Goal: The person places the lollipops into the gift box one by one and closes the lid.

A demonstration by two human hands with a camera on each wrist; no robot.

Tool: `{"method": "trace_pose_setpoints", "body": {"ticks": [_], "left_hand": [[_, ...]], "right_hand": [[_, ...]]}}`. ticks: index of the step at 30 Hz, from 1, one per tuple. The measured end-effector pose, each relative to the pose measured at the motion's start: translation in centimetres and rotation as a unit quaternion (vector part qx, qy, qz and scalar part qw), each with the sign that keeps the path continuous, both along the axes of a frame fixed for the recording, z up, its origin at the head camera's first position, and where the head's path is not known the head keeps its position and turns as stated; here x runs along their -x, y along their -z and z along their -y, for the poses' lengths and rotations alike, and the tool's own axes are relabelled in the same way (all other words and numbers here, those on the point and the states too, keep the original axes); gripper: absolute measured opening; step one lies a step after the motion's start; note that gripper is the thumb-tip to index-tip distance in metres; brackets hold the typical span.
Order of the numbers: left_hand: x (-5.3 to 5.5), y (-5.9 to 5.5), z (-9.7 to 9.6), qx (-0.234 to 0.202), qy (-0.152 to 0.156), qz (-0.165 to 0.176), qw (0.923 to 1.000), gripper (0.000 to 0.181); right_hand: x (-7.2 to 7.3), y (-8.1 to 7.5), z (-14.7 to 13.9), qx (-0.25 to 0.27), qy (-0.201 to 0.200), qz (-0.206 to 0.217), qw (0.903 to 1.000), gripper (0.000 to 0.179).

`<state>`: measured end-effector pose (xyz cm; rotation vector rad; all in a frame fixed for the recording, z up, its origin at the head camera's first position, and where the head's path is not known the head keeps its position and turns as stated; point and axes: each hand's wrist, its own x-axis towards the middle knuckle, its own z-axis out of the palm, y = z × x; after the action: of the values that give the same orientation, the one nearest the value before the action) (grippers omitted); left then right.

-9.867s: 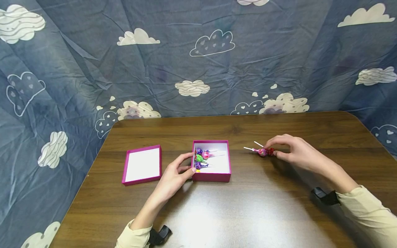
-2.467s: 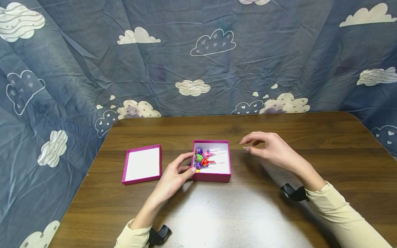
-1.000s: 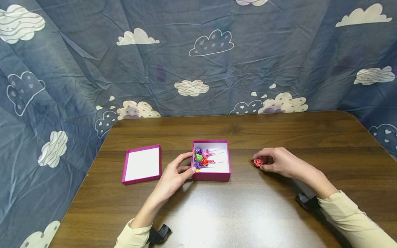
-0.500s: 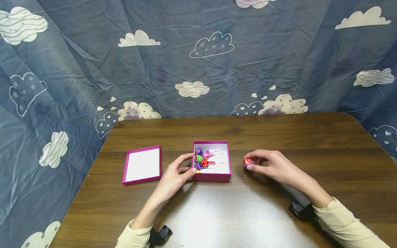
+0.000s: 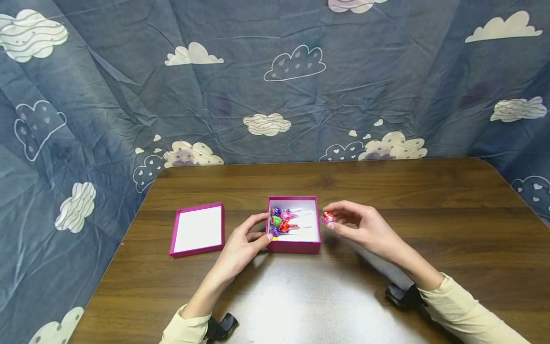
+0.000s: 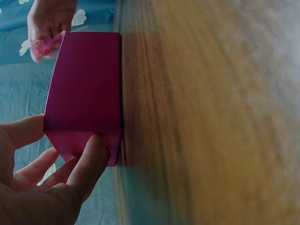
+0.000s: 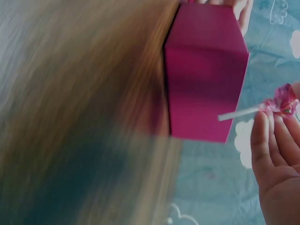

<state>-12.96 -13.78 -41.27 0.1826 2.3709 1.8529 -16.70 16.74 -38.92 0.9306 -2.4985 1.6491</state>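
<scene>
My left hand [image 5: 240, 243] holds the open magenta box [image 5: 294, 246] at its left side, thumb at the front left corner. Inside lie several wrapped lollipops, among them a green one [image 5: 276, 220] and a red one [image 5: 284, 226], heads at the left wall and sticks pointing right. A pink-and-red lollipop [image 5: 328, 218] is pinched in the fingertips of my right hand [image 5: 365, 230], just right of the box. In the right wrist view its white stick [image 7: 239, 113] points toward the box wall [image 7: 206, 89], overlapping its edge.
Left of the box the shallow magenta lid [image 5: 197, 229] lies with its white inside up. All of this is on a brown wooden table [image 5: 408, 191]. Behind the table hangs a blue cloth [image 5: 215, 95] with white clouds.
Two lollipops lay right of the box at first; the red one is now inside it. My right hand has picked up the pink-and-red lollipop and carried it left. My left hand stays put.
</scene>
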Motion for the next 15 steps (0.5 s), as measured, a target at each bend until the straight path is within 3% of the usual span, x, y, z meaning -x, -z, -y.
{"method": "trace_pose_setpoints", "body": {"ticks": [6,15], "left_hand": [[0.0,0.1,0.0,0.001,0.001,-0.001,1.0,0.051],[-0.1,-0.1,-0.1,-0.009,-0.001,-0.002,1.0,0.052]], "right_hand": [[-0.1,-0.3,1.5,0.095,0.002,0.057,0.9938,0.029],[0.2,-0.8,3.6,0.114,-0.022,0.079,0.9901,0.031]]}}
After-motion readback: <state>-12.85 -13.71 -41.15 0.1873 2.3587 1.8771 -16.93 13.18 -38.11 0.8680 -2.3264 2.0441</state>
